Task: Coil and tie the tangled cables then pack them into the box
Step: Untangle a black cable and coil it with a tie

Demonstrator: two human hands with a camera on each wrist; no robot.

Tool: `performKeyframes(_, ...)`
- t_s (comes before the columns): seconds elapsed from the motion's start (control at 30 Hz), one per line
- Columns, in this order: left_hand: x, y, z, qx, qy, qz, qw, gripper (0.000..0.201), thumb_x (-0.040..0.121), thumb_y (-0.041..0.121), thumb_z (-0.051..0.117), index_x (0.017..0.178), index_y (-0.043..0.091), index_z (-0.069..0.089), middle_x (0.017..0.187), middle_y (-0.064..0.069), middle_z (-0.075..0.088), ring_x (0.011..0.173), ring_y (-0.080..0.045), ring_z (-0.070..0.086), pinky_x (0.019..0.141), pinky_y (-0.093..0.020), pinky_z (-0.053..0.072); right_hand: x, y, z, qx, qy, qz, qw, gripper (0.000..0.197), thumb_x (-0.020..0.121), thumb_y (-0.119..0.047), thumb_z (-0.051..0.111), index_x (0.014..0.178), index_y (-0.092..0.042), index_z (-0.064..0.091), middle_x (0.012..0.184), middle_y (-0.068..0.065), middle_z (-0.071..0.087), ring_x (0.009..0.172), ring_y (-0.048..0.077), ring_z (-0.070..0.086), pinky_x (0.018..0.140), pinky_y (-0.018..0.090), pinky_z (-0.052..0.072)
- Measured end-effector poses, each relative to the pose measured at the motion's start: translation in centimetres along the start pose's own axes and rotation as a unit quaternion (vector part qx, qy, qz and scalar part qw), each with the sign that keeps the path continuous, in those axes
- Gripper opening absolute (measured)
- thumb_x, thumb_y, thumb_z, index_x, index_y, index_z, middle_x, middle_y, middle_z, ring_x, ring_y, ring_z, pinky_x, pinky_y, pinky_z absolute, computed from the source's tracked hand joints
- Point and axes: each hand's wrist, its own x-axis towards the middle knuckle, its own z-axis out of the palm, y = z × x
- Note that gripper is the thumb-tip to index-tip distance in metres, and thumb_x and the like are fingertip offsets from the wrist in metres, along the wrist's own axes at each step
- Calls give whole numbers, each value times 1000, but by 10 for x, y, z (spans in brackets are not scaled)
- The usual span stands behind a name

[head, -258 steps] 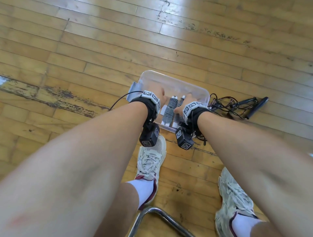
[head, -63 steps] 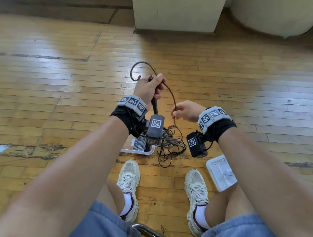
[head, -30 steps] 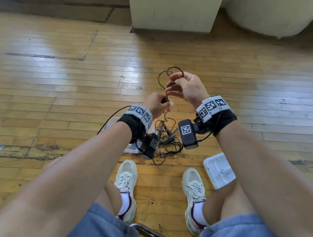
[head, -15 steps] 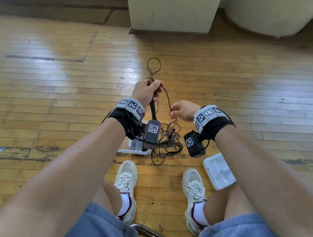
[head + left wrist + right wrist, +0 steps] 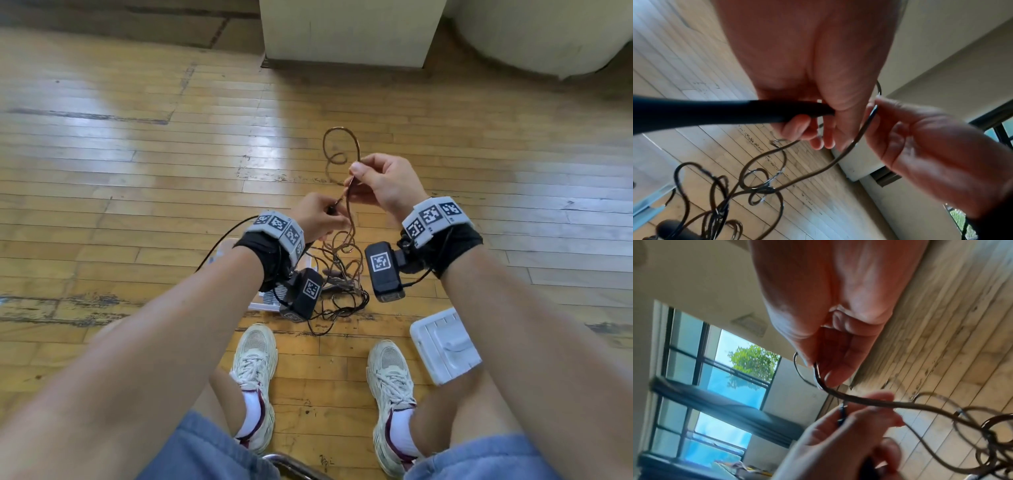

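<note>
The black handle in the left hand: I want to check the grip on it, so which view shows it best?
The left wrist view: the black handle crosses the frame, the left hand wrapped round its end. The head view shows only a dark tip at that hand. The right wrist view shows it dimly, blurred.

This looks like a big plain room, maybe a hall. The floor [image 5: 137,178] is worn wooden boards with scratches. A cream wall [image 5: 694,280] fills the upper left, with a dark-framed window [image 5: 719,369] showing a green tree [image 5: 754,361].
</note>
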Motion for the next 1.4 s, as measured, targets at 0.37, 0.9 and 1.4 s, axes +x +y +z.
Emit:
performKeyframes(0.37,0,6,1,-118,26,-14,993,23,95,12,64,101,-10,67,76,-10,68,58,-13,55,54,-22,44,7,3,0,4,-2,44,999,22,101,1,42,115,-5,57,111,13,67,102,26,68,83,35,61)
performKeyframes(0.9,4,3,-21,-73,172,-10,982,15,96,19,62,93,8,70,89,-14,72,65,-15,58,63,-31,51,6,31,-3,-303,-61,90,947,22,104,-22,50,98,-10,67,89,2,73,88,16,73,81,32,60)
performKeyframes(1.4,-2,3,6,48,85,7,995,16,93,20,68,88,6,69,80,-10,72,55,-10,57,48,-16,43,1,13,8,-221,-67,-23,973,26,100,-15,53,126,-17,55,115,2,63,102,18,63,91,38,57)
